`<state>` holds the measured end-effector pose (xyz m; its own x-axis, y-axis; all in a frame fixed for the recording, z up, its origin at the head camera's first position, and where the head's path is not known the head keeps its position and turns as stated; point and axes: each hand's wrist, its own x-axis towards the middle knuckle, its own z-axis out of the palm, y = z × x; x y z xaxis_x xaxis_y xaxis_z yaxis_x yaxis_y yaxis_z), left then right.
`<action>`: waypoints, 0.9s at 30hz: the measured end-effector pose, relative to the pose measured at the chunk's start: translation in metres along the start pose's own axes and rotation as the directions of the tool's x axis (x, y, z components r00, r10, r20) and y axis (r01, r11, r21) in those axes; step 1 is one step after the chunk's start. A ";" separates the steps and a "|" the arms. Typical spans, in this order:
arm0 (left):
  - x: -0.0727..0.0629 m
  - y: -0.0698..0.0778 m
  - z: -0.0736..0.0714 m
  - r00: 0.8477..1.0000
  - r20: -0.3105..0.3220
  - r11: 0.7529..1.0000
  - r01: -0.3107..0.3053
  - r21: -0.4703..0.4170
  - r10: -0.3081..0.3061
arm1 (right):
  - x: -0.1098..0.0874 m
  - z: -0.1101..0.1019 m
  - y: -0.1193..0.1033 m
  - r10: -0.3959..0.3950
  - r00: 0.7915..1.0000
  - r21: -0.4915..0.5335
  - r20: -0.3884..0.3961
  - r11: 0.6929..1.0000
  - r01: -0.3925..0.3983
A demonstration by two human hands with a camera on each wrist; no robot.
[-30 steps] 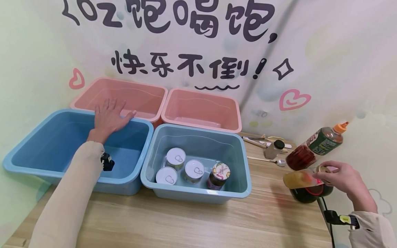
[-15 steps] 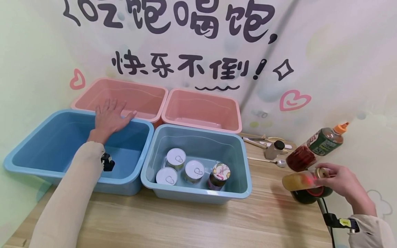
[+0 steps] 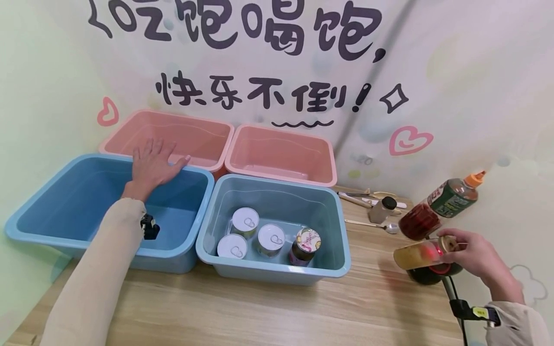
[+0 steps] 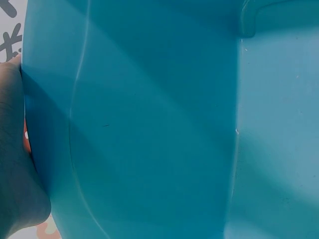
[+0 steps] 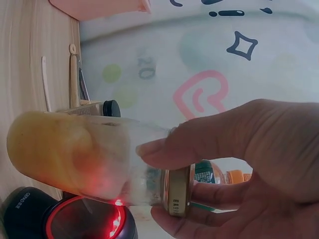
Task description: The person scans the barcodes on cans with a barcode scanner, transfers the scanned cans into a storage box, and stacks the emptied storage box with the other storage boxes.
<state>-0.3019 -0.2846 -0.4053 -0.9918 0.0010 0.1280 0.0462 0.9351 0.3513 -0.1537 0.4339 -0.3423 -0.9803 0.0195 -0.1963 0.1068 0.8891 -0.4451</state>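
Observation:
In the head view my right hand point(image 3: 478, 254) grips a glass jar point(image 3: 413, 256) by its gold lid end. The jar lies tilted on its side in the air, with yellowish contents gathered at its bottom end. Close beneath it stands a black scanner-like device point(image 5: 30, 211) with a red-lit ring, and red light falls on the glass. The right wrist view shows the thumb on the jar's neck and fingers around the gold lid point(image 5: 178, 191). My left hand point(image 3: 152, 166), fingers spread, rests over the back rim of the left blue bin point(image 3: 43, 239) and holds nothing.
A second blue bin point(image 3: 277, 270) holds several pull-tab cans point(image 3: 270, 235) and a dark jar point(image 3: 305, 247). Two pink bins point(image 3: 285, 133) stand behind. At right are a red sauce bottle point(image 3: 450, 199), a small black-capped jar point(image 3: 382, 210), a spoon point(image 3: 391, 228) and other utensils.
The jar has turned a little in my right hand above the device, and the wrist has shifted slightly. My left hand has stayed in place.

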 end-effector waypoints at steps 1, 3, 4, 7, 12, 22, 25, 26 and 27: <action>0.000 0.000 0.000 1.000 -0.001 1.000 0.000 0.001 0.000 | 0.001 0.000 -0.001 -0.003 1.000 -0.004 -0.006 1.000 0.003; 0.000 -0.001 0.001 1.000 -0.002 1.000 -0.001 0.003 0.001 | 0.002 -0.001 -0.004 -0.012 1.000 -0.013 -0.016 1.000 0.011; 0.000 -0.002 0.001 1.000 -0.004 1.000 -0.002 0.002 0.002 | 0.003 -0.002 -0.006 -0.015 1.000 -0.015 -0.017 1.000 0.014; 0.001 -0.002 0.002 1.000 -0.005 1.000 -0.004 0.002 0.004 | 0.007 -0.007 -0.015 -0.029 0.999 -0.023 -0.023 0.999 0.028; -0.001 -0.001 0.000 1.000 -0.005 1.000 -0.007 -0.004 0.007 | 0.014 -0.016 -0.036 -0.060 0.998 -0.045 -0.019 0.997 0.060; -0.004 -0.001 -0.007 1.000 0.004 1.000 0.005 -0.007 -0.005 | 0.042 -0.036 -0.094 -0.198 0.979 -0.121 -0.052 0.974 0.191; -0.004 -0.001 -0.007 1.000 0.005 1.000 0.007 -0.008 -0.007 | 0.051 -0.041 -0.114 -0.208 0.978 -0.113 -0.030 0.973 0.203; -0.004 -0.002 -0.007 1.000 0.006 1.000 0.008 -0.010 -0.008 | 0.054 -0.043 -0.121 -0.214 0.977 -0.113 -0.021 0.971 0.210; -0.003 -0.002 -0.006 1.000 0.006 1.000 0.008 -0.010 -0.008 | 0.057 -0.045 -0.128 -0.219 0.976 -0.112 -0.011 0.970 0.217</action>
<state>-0.2980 -0.2890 -0.4009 -0.9929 -0.0043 0.1191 0.0393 0.9315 0.3616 -0.2309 0.3418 -0.2575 -0.9817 -0.1709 -0.0840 -0.1276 0.9177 -0.3763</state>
